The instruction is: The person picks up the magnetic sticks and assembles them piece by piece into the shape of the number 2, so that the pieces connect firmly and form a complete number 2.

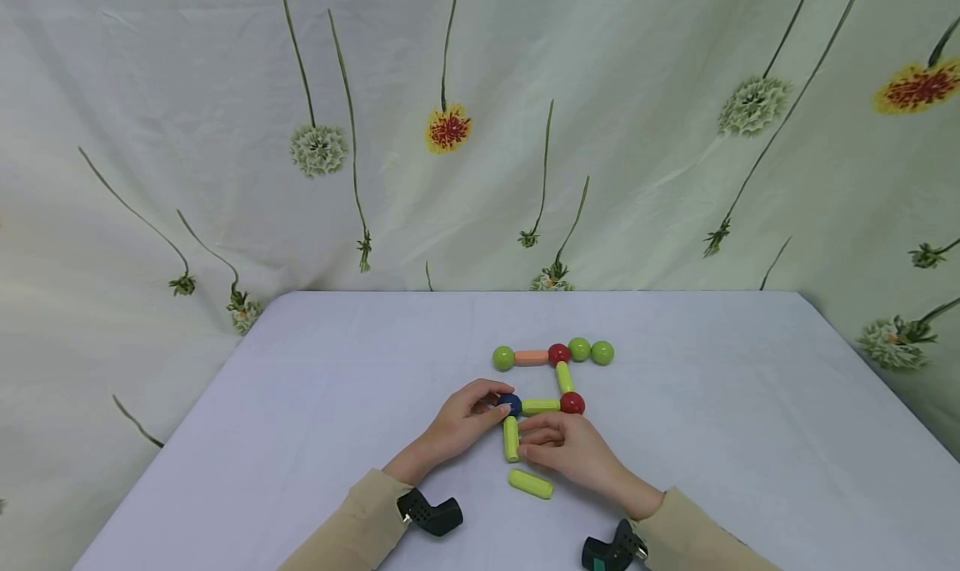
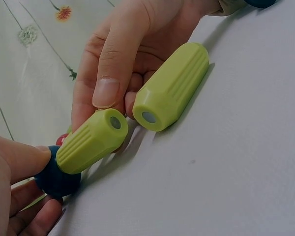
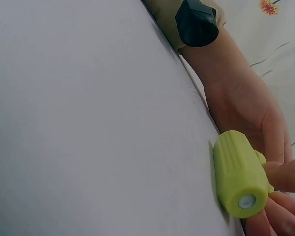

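Observation:
A dark blue ball [image 1: 510,403] of a magnetic stick-and-ball set is pinched by my left hand [image 1: 463,421]. From that ball a yellow-green magnetic stick [image 1: 512,440] points toward the near side. My right hand [image 1: 567,449] has its thumb and fingers at the free end of this stick, seeming to pinch it; the left wrist view shows its grey end disc. Nearer to me, a loose yellow-green stick [image 1: 531,483] lies on the table, beside the right hand. Another yellow-green stick [image 1: 540,406] joins the blue ball to a red ball [image 1: 572,403].
Farther back, a yellow-green stick [image 1: 564,378] leads to a second red ball [image 1: 558,353]. An orange stick [image 1: 531,358] and a green ball [image 1: 503,358] extend leftward from it; two green balls [image 1: 591,351] sit to its right. White cloth covers the table [image 1: 300,371].

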Action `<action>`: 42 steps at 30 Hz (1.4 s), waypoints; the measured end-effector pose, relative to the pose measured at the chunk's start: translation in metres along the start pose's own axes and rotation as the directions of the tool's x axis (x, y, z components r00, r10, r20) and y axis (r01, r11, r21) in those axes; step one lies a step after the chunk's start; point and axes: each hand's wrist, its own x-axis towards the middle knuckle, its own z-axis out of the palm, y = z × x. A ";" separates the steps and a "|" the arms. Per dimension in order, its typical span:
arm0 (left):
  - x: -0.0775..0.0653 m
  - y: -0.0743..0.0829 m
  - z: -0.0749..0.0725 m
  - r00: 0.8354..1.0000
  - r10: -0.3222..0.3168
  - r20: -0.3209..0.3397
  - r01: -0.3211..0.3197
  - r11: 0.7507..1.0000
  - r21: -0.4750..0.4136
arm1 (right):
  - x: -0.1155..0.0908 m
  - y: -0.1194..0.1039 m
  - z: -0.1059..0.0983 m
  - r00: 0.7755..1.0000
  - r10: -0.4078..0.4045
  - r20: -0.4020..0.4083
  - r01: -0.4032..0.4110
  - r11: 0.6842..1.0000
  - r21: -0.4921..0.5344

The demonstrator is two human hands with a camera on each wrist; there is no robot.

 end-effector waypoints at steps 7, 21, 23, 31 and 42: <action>0.000 0.000 0.000 1.000 -0.007 -0.006 0.007 1.000 -0.006 | 0.001 0.001 -0.001 1.000 0.006 0.006 -0.006 1.000 0.009; 0.001 -0.001 0.001 1.000 0.009 -0.024 -0.009 1.000 -0.009 | 0.003 -0.007 -0.024 1.000 0.013 -0.028 -0.014 0.999 -0.031; 0.000 -0.002 0.001 1.000 0.011 -0.026 -0.011 1.000 -0.009 | 0.004 -0.009 -0.028 0.999 0.008 -0.040 -0.009 0.999 -0.034; 0.000 -0.005 0.001 0.992 0.117 -0.054 -0.116 0.993 0.024 | 0.006 -0.013 -0.049 0.989 0.030 -0.146 -0.035 0.999 -0.028; 0.000 -0.003 0.002 0.999 0.026 -0.047 -0.027 0.999 -0.021 | 0.010 -0.002 -0.080 0.940 0.022 -0.339 -0.052 0.995 -0.080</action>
